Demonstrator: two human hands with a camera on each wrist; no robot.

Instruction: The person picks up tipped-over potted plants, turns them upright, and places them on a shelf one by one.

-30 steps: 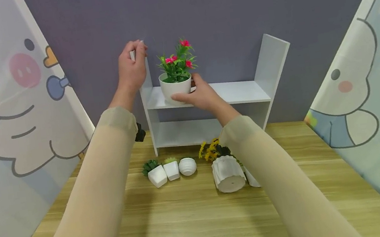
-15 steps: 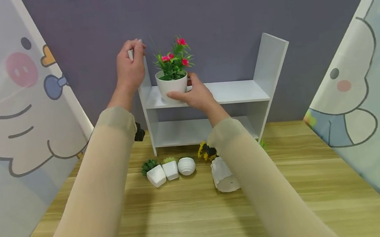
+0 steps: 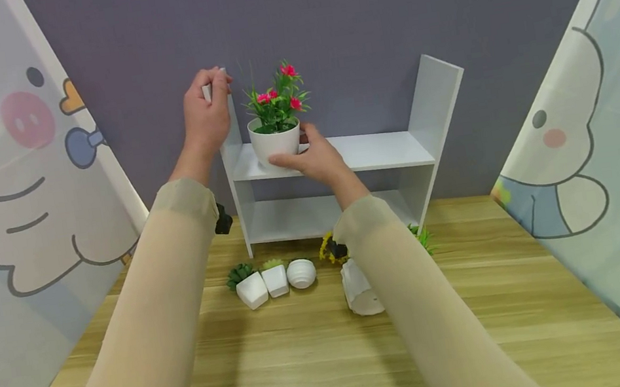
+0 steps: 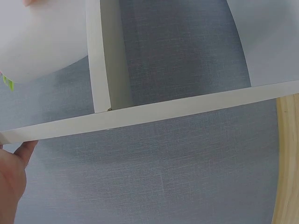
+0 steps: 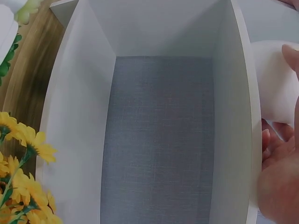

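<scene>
A white pot [image 3: 269, 144] with a green plant and pink flowers [image 3: 275, 102] stands upright at the left end of the upper board of a white shelf unit [image 3: 375, 151]. My right hand [image 3: 313, 156] grips the pot from its right side, thumb across the front and fingers behind. The right wrist view shows the hand [image 5: 280, 172] at the pot [image 5: 275, 84], beside the board's edge. My left hand [image 3: 207, 112] holds the top of the shelf's left side panel [image 3: 227, 126], fingers curled over it. Part of that hand [image 4: 11, 175] appears under the panel's edge in the left wrist view.
Two small white pots with succulents [image 3: 253, 290] and a round white pot [image 3: 301, 274] lie on the wooden table [image 3: 310, 365] before the shelf. A larger white pot [image 3: 359, 289] with yellow flowers [image 3: 328, 249] lies partly behind the right sleeve. Green leaves [image 3: 422, 238] show beyond it.
My right forearm has shifted slightly left, covering more of the larger pot. The view has turned a little, while the flowerpot stays at the shelf's left end and both hands keep their hold.
</scene>
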